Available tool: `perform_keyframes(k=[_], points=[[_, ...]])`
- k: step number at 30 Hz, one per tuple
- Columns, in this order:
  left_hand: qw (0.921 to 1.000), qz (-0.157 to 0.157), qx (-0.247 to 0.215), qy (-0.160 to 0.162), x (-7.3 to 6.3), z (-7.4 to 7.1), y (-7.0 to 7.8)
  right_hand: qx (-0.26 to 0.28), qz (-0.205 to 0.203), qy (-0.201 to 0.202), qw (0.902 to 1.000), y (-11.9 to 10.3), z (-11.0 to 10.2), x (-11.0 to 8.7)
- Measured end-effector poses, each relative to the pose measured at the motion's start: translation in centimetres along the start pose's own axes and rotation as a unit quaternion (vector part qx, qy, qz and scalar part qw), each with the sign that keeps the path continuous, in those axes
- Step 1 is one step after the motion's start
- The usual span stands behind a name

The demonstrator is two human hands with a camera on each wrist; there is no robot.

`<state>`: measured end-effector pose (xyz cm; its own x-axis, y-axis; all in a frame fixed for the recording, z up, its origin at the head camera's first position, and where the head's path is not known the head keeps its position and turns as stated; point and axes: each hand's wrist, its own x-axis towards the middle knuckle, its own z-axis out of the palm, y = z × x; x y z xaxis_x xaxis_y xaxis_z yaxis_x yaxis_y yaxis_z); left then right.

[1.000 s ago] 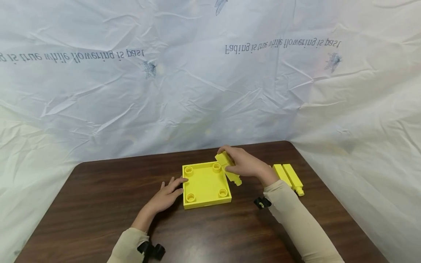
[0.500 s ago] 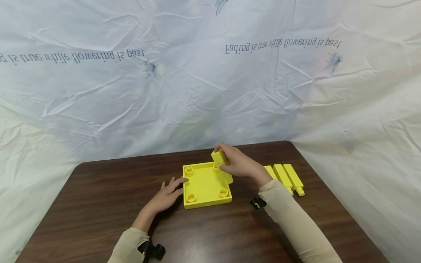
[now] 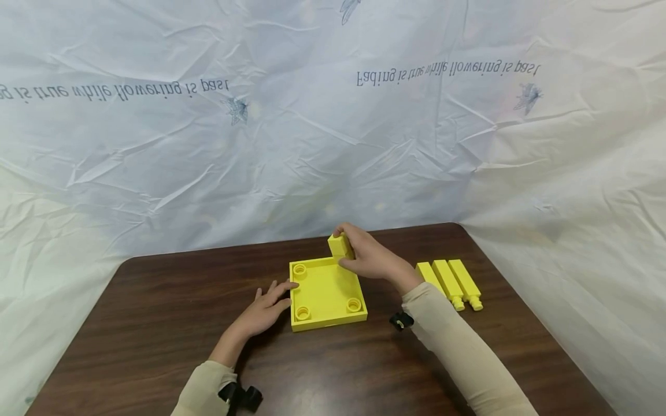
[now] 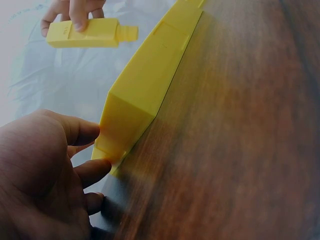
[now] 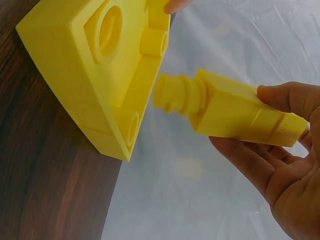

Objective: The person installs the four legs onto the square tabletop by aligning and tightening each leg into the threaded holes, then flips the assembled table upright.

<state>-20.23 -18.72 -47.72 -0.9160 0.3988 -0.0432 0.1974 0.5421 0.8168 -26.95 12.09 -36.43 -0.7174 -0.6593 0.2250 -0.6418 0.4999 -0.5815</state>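
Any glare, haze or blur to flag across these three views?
Head: soft glare on the brown tabletop. Left wrist: pale haze toward the upper left, lowering contrast on the sheet. Right wrist: yellow post fairly crisp, the sheet behind it softer.

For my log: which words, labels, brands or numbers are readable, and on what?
"Fading is true while flowering is past": white wrinkled sheet, right, flipped.
"g is true while flowering is past": same sheet, left, flipped, cut off.
Mark on the yellow plastic bar: too blurred to read.
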Motion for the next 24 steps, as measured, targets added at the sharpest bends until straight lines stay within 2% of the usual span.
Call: perform_keyframes(k=[6, 18, 24], points=[[1.0000, 0.002, 0.003, -0.001, 0.0, -0.1, 0.0, 0.001, -0.031, 0.016, 0.9994, 0.3, 0.5, 0.5], [1.0000, 0.004, 0.002, 0.000, 0.0, 0.1, -0.2, -0.001, -0.051, 0.033, 0.9982, 0.6, 1.4, 1.4], [1.0000, 0.003, 0.002, 0.004, 0.1, 0.1, -0.2, 0.016, -0.039, 0.043, 0.9982, 0.5, 1.8, 1.8]])
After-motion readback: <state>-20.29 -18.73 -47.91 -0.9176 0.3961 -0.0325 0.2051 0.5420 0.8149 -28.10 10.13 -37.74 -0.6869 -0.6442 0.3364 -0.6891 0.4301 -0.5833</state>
